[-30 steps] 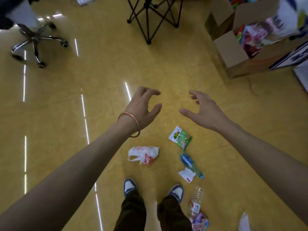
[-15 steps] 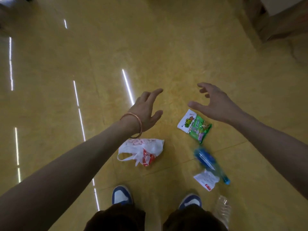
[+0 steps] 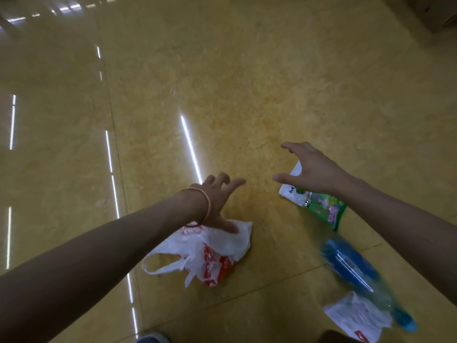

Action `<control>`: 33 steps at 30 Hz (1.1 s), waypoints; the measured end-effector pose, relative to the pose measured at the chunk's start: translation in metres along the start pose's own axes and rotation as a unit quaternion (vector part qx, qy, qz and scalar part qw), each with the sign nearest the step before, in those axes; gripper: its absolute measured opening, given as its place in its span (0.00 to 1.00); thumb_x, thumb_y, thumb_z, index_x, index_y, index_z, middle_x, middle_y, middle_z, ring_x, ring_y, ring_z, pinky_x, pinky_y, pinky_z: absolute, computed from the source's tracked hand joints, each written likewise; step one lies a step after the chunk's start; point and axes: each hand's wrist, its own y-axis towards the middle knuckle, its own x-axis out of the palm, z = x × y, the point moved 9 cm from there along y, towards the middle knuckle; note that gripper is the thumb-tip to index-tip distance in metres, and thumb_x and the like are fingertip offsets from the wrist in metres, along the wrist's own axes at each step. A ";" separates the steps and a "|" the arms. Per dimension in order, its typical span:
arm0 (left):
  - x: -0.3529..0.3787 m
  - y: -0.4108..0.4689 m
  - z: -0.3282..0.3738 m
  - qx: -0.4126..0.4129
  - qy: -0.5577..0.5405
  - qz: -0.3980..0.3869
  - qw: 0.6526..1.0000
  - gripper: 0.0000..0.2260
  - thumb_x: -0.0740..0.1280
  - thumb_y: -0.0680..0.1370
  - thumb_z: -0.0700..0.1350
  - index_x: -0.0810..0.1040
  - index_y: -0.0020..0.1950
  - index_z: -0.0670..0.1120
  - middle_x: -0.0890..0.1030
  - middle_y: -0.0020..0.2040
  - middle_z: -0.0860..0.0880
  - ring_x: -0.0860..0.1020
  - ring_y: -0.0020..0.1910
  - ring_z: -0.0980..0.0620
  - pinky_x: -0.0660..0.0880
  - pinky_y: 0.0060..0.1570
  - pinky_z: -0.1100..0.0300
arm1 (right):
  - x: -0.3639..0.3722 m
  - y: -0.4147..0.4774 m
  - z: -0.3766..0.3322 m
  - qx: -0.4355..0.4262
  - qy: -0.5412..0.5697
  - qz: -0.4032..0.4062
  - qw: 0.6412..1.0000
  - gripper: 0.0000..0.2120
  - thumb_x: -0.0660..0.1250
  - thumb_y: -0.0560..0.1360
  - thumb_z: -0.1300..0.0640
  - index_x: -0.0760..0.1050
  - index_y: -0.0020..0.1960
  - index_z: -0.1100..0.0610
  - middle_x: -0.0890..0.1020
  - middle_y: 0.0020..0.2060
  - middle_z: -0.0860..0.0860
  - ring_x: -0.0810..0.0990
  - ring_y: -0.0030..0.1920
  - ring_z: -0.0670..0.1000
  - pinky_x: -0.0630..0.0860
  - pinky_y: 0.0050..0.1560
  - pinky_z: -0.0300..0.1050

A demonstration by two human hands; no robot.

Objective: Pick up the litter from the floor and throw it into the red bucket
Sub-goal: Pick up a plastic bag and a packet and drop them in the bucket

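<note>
Head view: the glossy yellow floor carries all the litter, and the red bucket is out of sight, so any throw would first need a search. The white plastic bag lies just under the left hand, whose fingers are spread wide and empty; limp film may slip from a shallow pinch. The blue bottle, on its side, could roll if nudged. The right hand, also wide and empty, hovers over the green snack packet, which may skid on slick tile. The small white wrapper is easily missed.
</note>
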 end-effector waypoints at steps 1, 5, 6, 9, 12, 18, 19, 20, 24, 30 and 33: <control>0.016 0.003 0.000 -0.006 0.023 -0.031 0.999 0.54 0.71 0.61 0.68 0.36 0.73 0.60 0.49 0.74 0.51 0.56 0.71 0.44 0.70 0.60 0.44 | 0.007 0.003 0.006 0.006 -0.001 -0.005 1.000 0.40 0.69 0.69 0.37 0.56 0.76 0.48 0.64 0.70 0.52 0.65 0.69 0.53 0.69 0.64 0.53; 0.073 0.006 -0.003 -0.065 0.104 -0.114 0.986 0.57 0.75 0.60 0.63 0.34 0.73 0.59 0.44 0.75 0.47 0.53 0.72 0.39 0.70 0.58 0.40 | 0.035 0.001 0.024 0.019 -0.023 -0.041 0.999 0.43 0.69 0.69 0.37 0.54 0.76 0.49 0.61 0.73 0.55 0.62 0.72 0.56 0.67 0.66 0.53; 0.083 0.005 -0.007 -0.093 0.097 -0.121 0.984 0.56 0.75 0.63 0.60 0.34 0.73 0.59 0.43 0.75 0.46 0.53 0.72 0.38 0.70 0.58 0.39 | 0.042 -0.001 0.030 0.021 -0.031 -0.049 0.998 0.44 0.70 0.68 0.37 0.54 0.77 0.48 0.60 0.73 0.55 0.60 0.73 0.57 0.66 0.67 0.54; 0.104 0.002 -0.012 -0.137 0.060 -0.104 0.983 0.49 0.74 0.68 0.52 0.39 0.73 0.57 0.46 0.75 0.45 0.60 0.69 0.38 0.72 0.57 0.41 | 0.052 -0.003 0.051 0.041 -0.089 -0.065 0.993 0.49 0.71 0.66 0.35 0.47 0.77 0.45 0.52 0.76 0.58 0.50 0.75 0.58 0.59 0.71 0.54; 0.114 0.004 -0.013 -0.115 0.054 -0.076 0.989 0.43 0.74 0.68 0.52 0.47 0.71 0.57 0.57 0.70 0.45 0.69 0.62 0.38 0.75 0.52 0.46 | 0.058 -0.002 0.087 0.118 -0.171 -0.091 0.974 0.60 0.73 0.62 0.32 0.34 0.76 0.44 0.36 0.75 0.61 0.35 0.75 0.62 0.45 0.74 0.57; 0.113 0.003 -0.009 -0.079 0.067 -0.055 0.993 0.34 0.72 0.71 0.52 0.55 0.69 0.57 0.61 0.67 0.44 0.74 0.58 0.40 0.73 0.49 0.49 | 0.074 -0.015 0.121 0.175 -0.183 -0.113 0.961 0.66 0.74 0.59 0.32 0.28 0.75 0.46 0.46 0.75 0.65 0.44 0.76 0.63 0.45 0.74 0.56; 0.114 0.003 -0.009 -0.075 0.068 -0.055 0.993 0.34 0.72 0.70 0.51 0.56 0.69 0.57 0.62 0.66 0.44 0.74 0.58 0.40 0.73 0.49 0.49 | 0.076 -0.017 0.119 0.168 -0.188 -0.108 0.962 0.65 0.74 0.59 0.32 0.29 0.75 0.46 0.50 0.75 0.65 0.48 0.75 0.63 0.47 0.73 0.55; 0.114 0.003 -0.009 -0.072 0.069 -0.053 0.994 0.33 0.72 0.70 0.51 0.57 0.69 0.57 0.62 0.66 0.45 0.74 0.57 0.41 0.73 0.48 0.50 | 0.078 -0.018 0.116 0.162 -0.192 -0.105 0.962 0.65 0.74 0.59 0.32 0.30 0.75 0.46 0.52 0.74 0.65 0.51 0.75 0.63 0.49 0.73 0.55; 0.116 0.005 -0.008 -0.060 0.064 -0.053 0.995 0.30 0.70 0.72 0.51 0.58 0.68 0.57 0.64 0.65 0.45 0.74 0.57 0.41 0.73 0.48 0.51 | 0.091 -0.022 0.109 0.170 -0.173 -0.110 0.964 0.65 0.75 0.59 0.33 0.30 0.75 0.46 0.50 0.72 0.65 0.53 0.73 0.64 0.53 0.72 0.56; 0.114 0.004 -0.007 -0.052 0.057 -0.045 0.996 0.29 0.68 0.73 0.51 0.58 0.69 0.56 0.64 0.65 0.45 0.74 0.57 0.41 0.73 0.48 0.52 | 0.098 -0.028 0.105 0.163 -0.162 -0.068 0.971 0.59 0.72 0.63 0.35 0.30 0.74 0.39 0.52 0.72 0.65 0.56 0.71 0.65 0.57 0.70 0.58; 0.107 0.003 -0.011 -0.061 0.011 -0.024 0.998 0.24 0.66 0.74 0.52 0.61 0.68 0.56 0.67 0.62 0.46 0.75 0.55 0.43 0.73 0.47 0.53 | 0.095 -0.028 0.094 0.151 -0.154 -0.027 0.976 0.54 0.70 0.65 0.36 0.36 0.76 0.42 0.59 0.68 0.62 0.61 0.67 0.62 0.59 0.68 0.55</control>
